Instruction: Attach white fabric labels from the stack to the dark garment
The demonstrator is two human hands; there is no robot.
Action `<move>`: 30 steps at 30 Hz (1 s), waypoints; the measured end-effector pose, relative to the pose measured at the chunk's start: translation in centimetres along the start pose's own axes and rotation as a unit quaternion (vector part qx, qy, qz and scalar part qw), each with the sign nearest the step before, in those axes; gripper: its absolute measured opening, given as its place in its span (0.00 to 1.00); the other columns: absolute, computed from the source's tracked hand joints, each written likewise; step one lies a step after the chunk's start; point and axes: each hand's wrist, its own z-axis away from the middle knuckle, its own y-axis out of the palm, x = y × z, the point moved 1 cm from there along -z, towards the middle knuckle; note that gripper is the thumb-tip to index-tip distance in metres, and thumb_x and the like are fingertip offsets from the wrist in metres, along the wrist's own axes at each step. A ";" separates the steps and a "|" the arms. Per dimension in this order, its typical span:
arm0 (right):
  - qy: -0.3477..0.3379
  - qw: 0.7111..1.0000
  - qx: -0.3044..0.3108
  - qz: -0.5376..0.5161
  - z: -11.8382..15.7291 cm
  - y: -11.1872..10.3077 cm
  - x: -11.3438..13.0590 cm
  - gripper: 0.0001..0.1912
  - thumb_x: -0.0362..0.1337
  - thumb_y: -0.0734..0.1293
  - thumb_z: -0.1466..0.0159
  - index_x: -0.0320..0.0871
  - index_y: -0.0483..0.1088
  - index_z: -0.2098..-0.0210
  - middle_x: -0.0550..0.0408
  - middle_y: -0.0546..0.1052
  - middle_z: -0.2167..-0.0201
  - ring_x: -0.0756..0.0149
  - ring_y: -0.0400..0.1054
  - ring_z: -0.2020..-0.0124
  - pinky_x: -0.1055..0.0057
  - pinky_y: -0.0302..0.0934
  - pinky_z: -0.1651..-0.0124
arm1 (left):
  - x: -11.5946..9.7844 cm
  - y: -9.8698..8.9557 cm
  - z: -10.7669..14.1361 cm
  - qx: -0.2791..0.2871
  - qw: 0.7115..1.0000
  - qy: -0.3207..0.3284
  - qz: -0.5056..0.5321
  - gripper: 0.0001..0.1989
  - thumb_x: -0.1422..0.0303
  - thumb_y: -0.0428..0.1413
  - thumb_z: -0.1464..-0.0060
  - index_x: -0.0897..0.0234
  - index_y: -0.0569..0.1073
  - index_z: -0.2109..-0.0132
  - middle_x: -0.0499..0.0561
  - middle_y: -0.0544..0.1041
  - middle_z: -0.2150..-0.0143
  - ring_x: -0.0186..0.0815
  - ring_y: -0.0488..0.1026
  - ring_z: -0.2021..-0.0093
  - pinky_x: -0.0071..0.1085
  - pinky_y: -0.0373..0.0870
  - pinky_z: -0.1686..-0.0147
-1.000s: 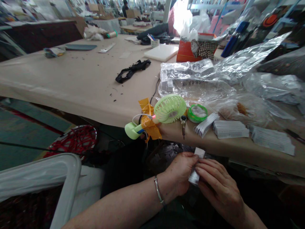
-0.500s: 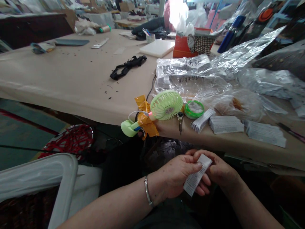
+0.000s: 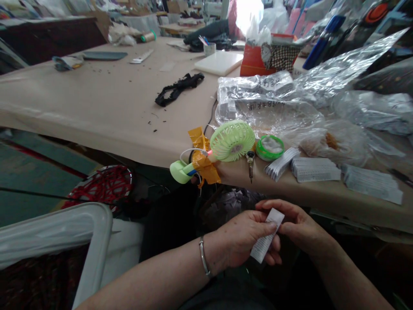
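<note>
In the head view, the white printed label (image 3: 267,241) is in the lower right part of the frame, tilted, its upper end leaning to the right, just below the front edge of the surface (image 3: 106,99). The left hand (image 3: 243,237), with a metal bangle (image 3: 203,256) at its wrist, pinches the label, thumb flat on the printed face and fingers behind. The right hand (image 3: 300,226) comes in from the lower right, its fingers bent around the label's upper end and thumb by its right edge; whether they pinch it too, I cannot tell. Above the hands, near the surface's edge, are a light green fan (image 3: 232,142) with orange tape (image 3: 208,172) by its handle, a tool with a pointed metal tip (image 3: 251,168), and a green-rimmed round container (image 3: 270,147) with white material inside. Right of these lie a fanned bundle of labels (image 3: 282,164) and two flatter spreads of labels, one at right of centre (image 3: 315,170) and one nearer the right edge (image 3: 372,183). Clear plastic bags (image 3: 267,114) lie behind them, and a black cloth piece (image 3: 179,89) rests at upper centre. A white bin (image 3: 105,224) fills the lower left corner.
</note>
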 end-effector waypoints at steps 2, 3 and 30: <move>-0.051 0.985 -0.084 0.142 0.4 0.3 0.7 0.21 0.42 0.69 0.41 0.51 0.70 0.48 0.52 0.76 0.53 0.61 0.73 0.55 0.66 0.67 0.52 | -0.2 -0.1 0.1 -0.015 1.000 0.018 0.004 0.16 0.58 0.60 0.52 0.68 0.69 0.66 0.47 0.70 0.77 0.29 0.71 0.81 0.23 0.67 0.81; -0.086 0.964 -0.125 0.218 0.7 0.5 1.0 0.20 0.41 0.68 0.40 0.51 0.69 0.47 0.52 0.75 0.52 0.61 0.72 0.53 0.66 0.66 0.50 | -0.3 -0.2 0.2 -0.022 0.999 0.025 0.008 0.16 0.58 0.60 0.52 0.68 0.70 0.66 0.47 0.70 0.77 0.29 0.71 0.80 0.23 0.67 0.81; -0.197 0.857 -0.207 0.429 0.4 3.1 1.4 0.16 0.39 0.63 0.36 0.46 0.69 0.49 0.51 0.77 0.54 0.63 0.73 0.53 0.71 0.67 0.51 | 0.0 -1.1 0.2 -0.069 0.997 0.044 -0.002 0.11 0.62 0.56 0.49 0.67 0.69 0.67 0.46 0.69 0.77 0.29 0.69 0.79 0.24 0.64 0.79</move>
